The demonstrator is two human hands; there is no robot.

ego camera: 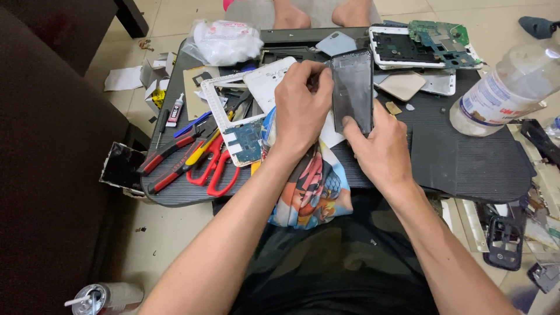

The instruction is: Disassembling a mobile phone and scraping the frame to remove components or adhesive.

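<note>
Black phone panel [353,88] stood nearly upright above the middle of the dark tabletop [466,157], glossy face toward me. Right hand [382,146] gripped it from below: thumb pressed on the lower front, fingers wrapped behind, grip clenched on the panel's bottom edge. Left hand [300,108] met the panel's left edge, fingers curled tight against it near the top corner; I could not tell whether anything small sat pinched between those fingertips. A colourful printed cloth [306,186] lay under both wrists, hanging off the near edge of the tabletop. Left of the hands I noted a white frame [213,111] with a circuit board, red scissors [213,166] and red-handled pliers [166,160]. A clear plastic bottle [504,93] lay tilted at far right, well apart.
</note>
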